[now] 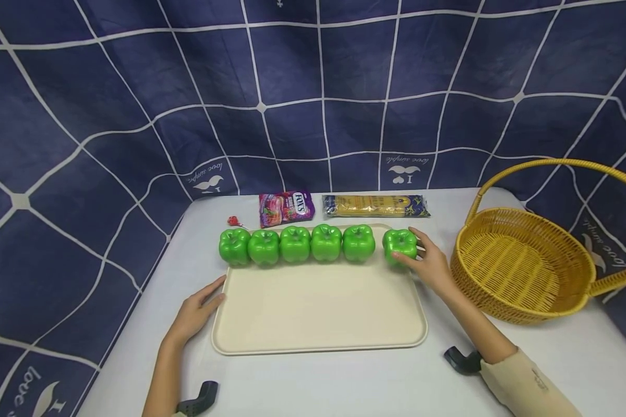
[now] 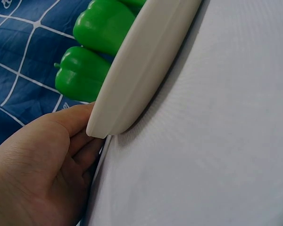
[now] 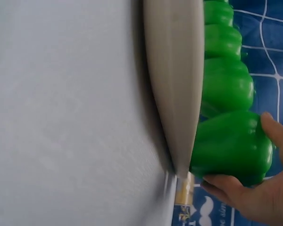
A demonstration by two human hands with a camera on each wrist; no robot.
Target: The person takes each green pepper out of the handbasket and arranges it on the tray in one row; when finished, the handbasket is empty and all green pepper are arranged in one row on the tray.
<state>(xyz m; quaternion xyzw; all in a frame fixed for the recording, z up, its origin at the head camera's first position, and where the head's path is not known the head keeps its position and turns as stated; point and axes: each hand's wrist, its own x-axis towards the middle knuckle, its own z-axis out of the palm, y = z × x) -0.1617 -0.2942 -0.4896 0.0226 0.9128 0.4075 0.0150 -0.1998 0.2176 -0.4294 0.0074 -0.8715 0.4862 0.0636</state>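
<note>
My right hand (image 1: 429, 263) grips a green bell pepper (image 1: 399, 247) at the far right corner of the cream tray (image 1: 320, 313), thumb on one side and fingers on the other. In the right wrist view the same bell pepper (image 3: 233, 148) sits between thumb and fingers, close beside its neighbour. Several more green bell peppers (image 1: 294, 244) stand in a row along the tray's far edge, left of the held one. My left hand (image 1: 194, 313) rests by the tray's left side, fingers loosely extended. In the left wrist view its fingertips touch the tray rim (image 2: 132, 70).
A yellow wicker basket (image 1: 521, 315) with a tall handle stands right of the tray. Behind the tray lie a purple FOX'S candy bag (image 1: 287, 208), a pack of pasta (image 1: 375, 205) and a small red item (image 1: 233, 220). A dark blue checked cloth (image 1: 292, 69) hangs behind the white table.
</note>
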